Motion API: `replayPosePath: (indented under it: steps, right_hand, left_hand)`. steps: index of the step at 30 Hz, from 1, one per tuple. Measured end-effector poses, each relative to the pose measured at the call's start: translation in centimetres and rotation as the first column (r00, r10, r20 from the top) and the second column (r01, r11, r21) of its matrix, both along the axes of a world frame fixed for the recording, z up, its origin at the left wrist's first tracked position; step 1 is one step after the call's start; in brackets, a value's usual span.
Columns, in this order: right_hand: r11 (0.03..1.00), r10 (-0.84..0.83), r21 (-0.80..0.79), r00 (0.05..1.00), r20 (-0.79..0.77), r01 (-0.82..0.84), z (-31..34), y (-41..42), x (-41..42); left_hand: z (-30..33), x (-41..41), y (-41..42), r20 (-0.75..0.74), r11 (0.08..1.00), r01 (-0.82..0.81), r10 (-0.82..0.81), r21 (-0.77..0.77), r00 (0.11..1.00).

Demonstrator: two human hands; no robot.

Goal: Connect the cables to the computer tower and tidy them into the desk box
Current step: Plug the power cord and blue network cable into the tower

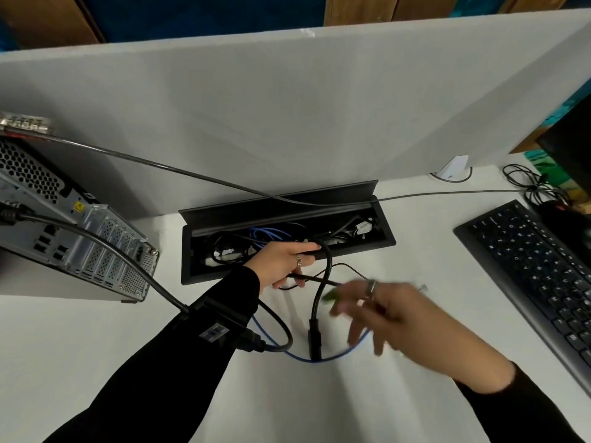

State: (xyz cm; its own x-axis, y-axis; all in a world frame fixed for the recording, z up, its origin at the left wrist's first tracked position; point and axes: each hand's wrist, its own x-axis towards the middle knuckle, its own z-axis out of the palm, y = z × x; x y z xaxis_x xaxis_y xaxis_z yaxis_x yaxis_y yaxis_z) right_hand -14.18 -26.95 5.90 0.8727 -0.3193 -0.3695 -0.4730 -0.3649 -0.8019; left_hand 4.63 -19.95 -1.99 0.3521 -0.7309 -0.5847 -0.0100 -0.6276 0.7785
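white worktop [96, 346], viewed from above. computer tower [73, 231] lying at far left, rear panel facing right and toward the viewer, long axis running back-left to front-right; a thick black cable [105, 241] is plugged into its rear and curves down under the left sleeve. desk box [287, 235] recessed at centre back, lid raised, long axis left to right, holding coiled black and blue cables. left hand [281, 263] at the box's front edge, fingers curled round a black power cable [319, 292] whose plug end lies on the worktop pointing toward the viewer. blue cable [319, 359] loops across the worktop beneath. right hand [393, 314] blurred, fingers spread, held over the blue cable; whether it grips anything cannot be told. black keyboard [540, 276] at right.
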Motion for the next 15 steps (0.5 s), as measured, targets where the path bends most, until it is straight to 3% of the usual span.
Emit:
replayPosePath:
  steps: [2,4,6,8,11,15]
  right_hand:
    - [0.947,-0.238,-0.212,0.97,0.037,0.241,-1.0,-1.6,1.4]
    - [0.907,-0.26,-0.363,0.962,-0.08,0.215,-3.5,-3.0,2.9]
    - [0.963,-0.19,-0.229,0.959,-0.211,0.141,-6.4,-3.6,4.1]
    - [0.982,-0.173,0.049,0.968,-0.181,0.184,-8.3,-3.3,4.9]
    - [0.874,-0.262,0.377,0.951,-0.165,0.307,-9.2,-3.2,5.4]
    - [0.793,-0.423,0.42,0.895,-0.141,0.441,-9.3,-4.5,5.7]
  left_hand:
    - [0.0,-0.1,-0.1,-0.001,1.0,-0.007,0.007,0.002,1.0]
    - [-0.1,-0.2,-0.2,0.008,1.0,-0.006,0.006,0.008,1.0]
    - [-0.1,-0.3,0.0,0.019,1.0,0.001,0.0,-0.003,1.0]
    - [-0.2,-0.4,0.4,0.017,1.0,0.016,-0.015,-0.013,1.0]
    - [-0.1,-0.3,1.1,0.037,0.995,0.068,-0.066,-0.076,0.997]
    - [-0.9,0.1,2.5,0.149,0.981,0.15,-0.132,-0.123,0.98]
